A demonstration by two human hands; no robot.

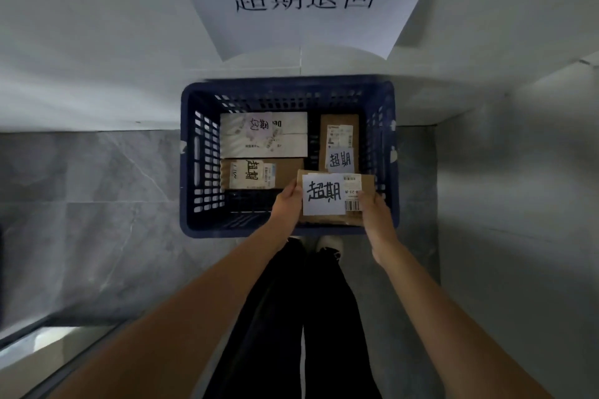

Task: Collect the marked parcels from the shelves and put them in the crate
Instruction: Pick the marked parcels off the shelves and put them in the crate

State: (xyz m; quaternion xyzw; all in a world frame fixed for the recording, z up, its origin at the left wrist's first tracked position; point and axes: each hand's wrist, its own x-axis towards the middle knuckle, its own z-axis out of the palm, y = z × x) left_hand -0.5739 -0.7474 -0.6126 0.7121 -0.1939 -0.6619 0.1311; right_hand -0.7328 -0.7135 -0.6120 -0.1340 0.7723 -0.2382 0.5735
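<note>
A dark blue slatted crate [189, 155] stands on the floor against the wall. Over its near right corner I hold a brown cardboard parcel [327, 196] with a white handwritten label and a barcode sticker. My left hand [287, 204] grips its left edge and my right hand [376, 215] grips its right edge. Inside the crate lie three marked parcels: a white box [285, 139] at the back left, a brown box [285, 173] in front of it, and a brown box [340, 126] at the back right.
A white paper sign [304, 0] with large printed characters hangs on the wall above the crate. Grey tiled floor [97, 204] surrounds the crate. My legs in black trousers [291, 317] and one light shoe [329, 243] stand just before it. A wall rises at the right.
</note>
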